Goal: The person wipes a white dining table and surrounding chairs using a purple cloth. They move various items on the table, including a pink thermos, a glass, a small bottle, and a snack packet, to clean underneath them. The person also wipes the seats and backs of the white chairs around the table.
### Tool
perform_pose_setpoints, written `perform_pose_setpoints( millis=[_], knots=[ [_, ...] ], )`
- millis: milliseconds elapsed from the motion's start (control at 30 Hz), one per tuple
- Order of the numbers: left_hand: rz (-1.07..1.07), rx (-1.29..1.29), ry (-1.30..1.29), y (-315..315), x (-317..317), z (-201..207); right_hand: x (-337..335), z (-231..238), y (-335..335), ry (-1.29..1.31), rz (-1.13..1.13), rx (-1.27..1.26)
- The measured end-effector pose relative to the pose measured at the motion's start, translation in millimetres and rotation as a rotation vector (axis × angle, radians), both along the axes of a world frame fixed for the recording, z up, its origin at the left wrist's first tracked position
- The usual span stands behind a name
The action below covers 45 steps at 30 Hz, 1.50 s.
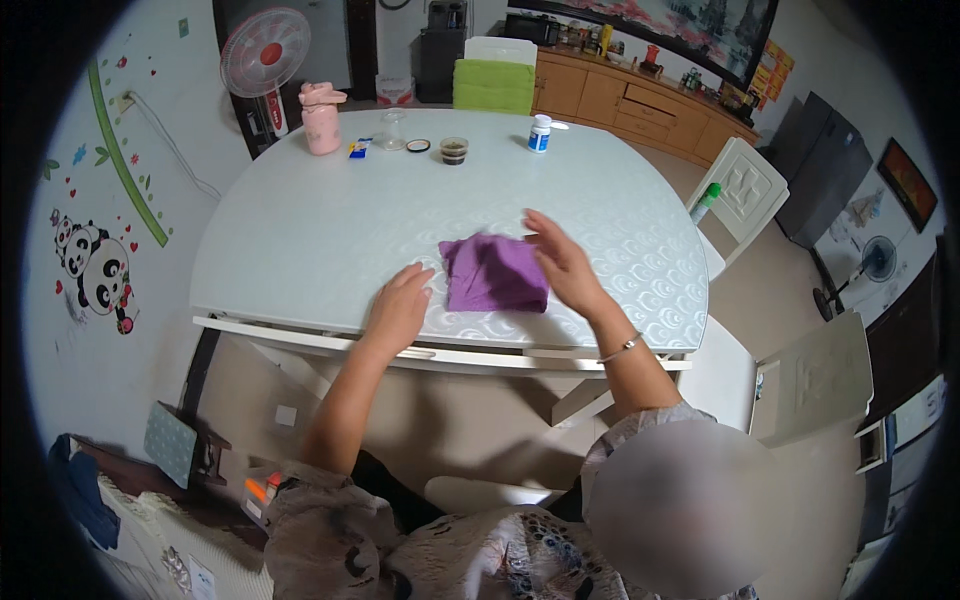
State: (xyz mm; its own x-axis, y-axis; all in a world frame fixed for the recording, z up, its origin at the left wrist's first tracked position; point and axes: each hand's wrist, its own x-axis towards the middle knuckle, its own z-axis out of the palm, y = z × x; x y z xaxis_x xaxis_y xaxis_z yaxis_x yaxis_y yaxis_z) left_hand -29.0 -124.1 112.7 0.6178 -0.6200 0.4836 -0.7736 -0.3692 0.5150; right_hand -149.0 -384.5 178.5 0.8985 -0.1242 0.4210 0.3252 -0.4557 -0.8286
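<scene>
A purple cloth [495, 275], folded into a rough rectangle with a few wrinkles, lies on the white patterned table [300, 240] near its front edge. To its left, my left hand [402, 305] rests low at the tabletop, fingers stretched toward the cloth and holding nothing. On the other side, my right hand [562, 262] is raised beside the cloth's right edge, with fingers apart and nothing in them. Its fingertips are slightly blurred. A bracelet [622, 348] circles my right wrist.
Along the table's far side stand a pink bottle [321, 120], a small blue packet [360, 149], a clear glass jar [392, 132], a dark round lid [418, 146], a small tub with dark contents [453, 151] and a white-and-blue bottle [540, 134]. White chairs [740, 195] stand at the right.
</scene>
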Motion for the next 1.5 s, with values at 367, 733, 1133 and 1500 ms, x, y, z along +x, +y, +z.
perform_pose_setpoints(
  millis=[367, 733, 1133, 1500],
  knots=[
    [-0.145, 0.576, -0.025, -104, 18, -3, -13, -49, -25, 0.086, -0.058, -0.524],
    [-0.201, 0.62, 0.012, -180, 127, 0, 129, -66, -83, 0.272, -0.244, -0.88],
    [-0.176, 0.454, 0.11, -65, 46, 24, 81, -53, 17, 0.547, -0.196, -0.698],
    [0.054, 0.326, 0.28, 86, 45, 44, 135, -68, 31, 0.799, -0.577, -0.73]
  ],
)
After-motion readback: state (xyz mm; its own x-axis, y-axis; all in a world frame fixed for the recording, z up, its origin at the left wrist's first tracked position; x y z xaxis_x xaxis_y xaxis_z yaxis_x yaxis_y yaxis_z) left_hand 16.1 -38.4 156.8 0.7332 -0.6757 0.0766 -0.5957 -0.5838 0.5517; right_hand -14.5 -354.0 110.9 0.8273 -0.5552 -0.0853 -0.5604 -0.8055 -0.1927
